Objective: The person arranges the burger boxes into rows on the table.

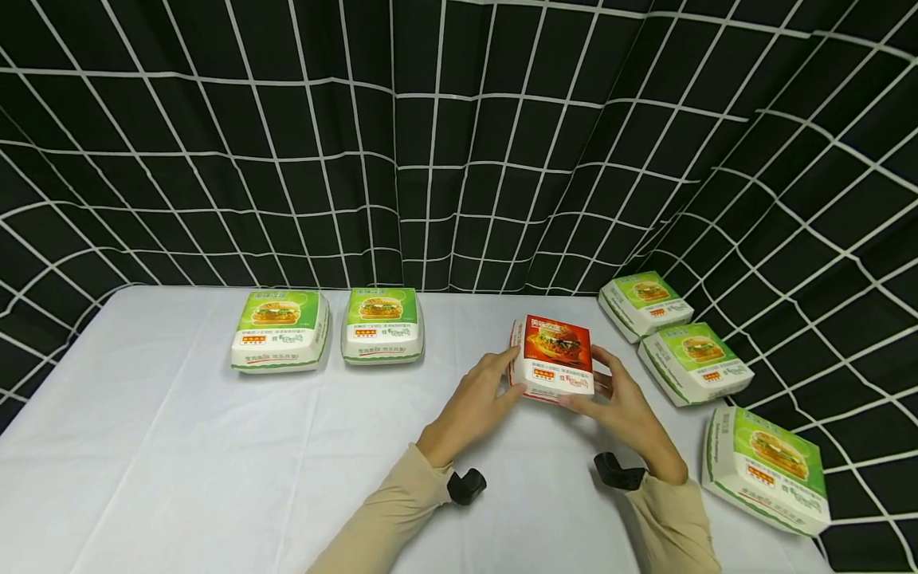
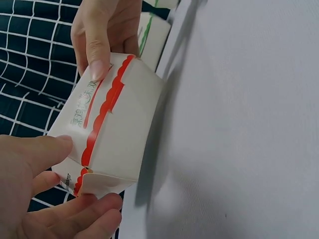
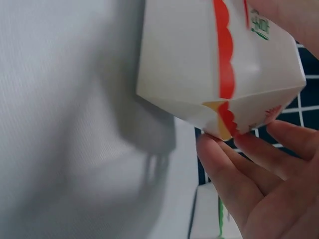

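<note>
A red and white burger box (image 1: 558,355) is held between both hands, right of the middle of the table. My left hand (image 1: 479,402) grips its left side; in the left wrist view the thumb (image 2: 57,149) lies on the printed front and the fingers curl along the side. On the opposite side my right hand (image 1: 622,402) holds the box, thumb at the near right corner. The right wrist view shows fingertips (image 3: 212,142) against the box's side (image 3: 182,55). A shadow falls on the white cloth by the box, which is close over the table. Its far side is hidden.
Two green burger boxes (image 1: 280,331) (image 1: 382,325) stand at the back left. Three more line the right edge: a far one (image 1: 647,303), a middle one (image 1: 696,361) and a near one (image 1: 767,466). A black gridded curtain (image 1: 430,143) rises behind and beside the white-covered table (image 1: 194,454).
</note>
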A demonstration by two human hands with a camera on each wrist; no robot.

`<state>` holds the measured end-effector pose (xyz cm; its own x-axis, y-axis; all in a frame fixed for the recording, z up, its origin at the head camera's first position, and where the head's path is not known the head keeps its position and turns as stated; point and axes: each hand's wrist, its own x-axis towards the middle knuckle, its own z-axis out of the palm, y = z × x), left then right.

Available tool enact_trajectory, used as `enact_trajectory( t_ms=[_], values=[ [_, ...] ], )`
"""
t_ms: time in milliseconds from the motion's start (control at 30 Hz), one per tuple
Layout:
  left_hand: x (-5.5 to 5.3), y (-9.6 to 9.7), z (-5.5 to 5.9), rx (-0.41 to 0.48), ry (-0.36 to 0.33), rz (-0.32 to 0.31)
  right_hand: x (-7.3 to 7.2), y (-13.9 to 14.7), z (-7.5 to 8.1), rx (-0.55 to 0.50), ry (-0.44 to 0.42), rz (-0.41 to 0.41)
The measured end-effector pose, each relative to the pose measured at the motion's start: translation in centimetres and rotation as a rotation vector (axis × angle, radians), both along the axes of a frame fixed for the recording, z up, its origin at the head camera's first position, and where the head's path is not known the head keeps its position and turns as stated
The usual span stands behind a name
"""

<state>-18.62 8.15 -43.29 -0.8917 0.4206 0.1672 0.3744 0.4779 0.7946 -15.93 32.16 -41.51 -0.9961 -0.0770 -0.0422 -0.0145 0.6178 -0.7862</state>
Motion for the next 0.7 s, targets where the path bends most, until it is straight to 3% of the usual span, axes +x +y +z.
enact_trajectory(
  t_ms=[367, 700],
  values=[
    [0.0, -1.4, -0.5, -0.021, 0.047, 0.029, -0.2, -1.5, -0.4, 0.038, 0.051, 0.010],
    [0.2, -2.8, -1.3, -0.008, 0.023, 0.083, -0.6, -3.4, -1.1, 0.038, 0.101, 0.006]
  ],
)
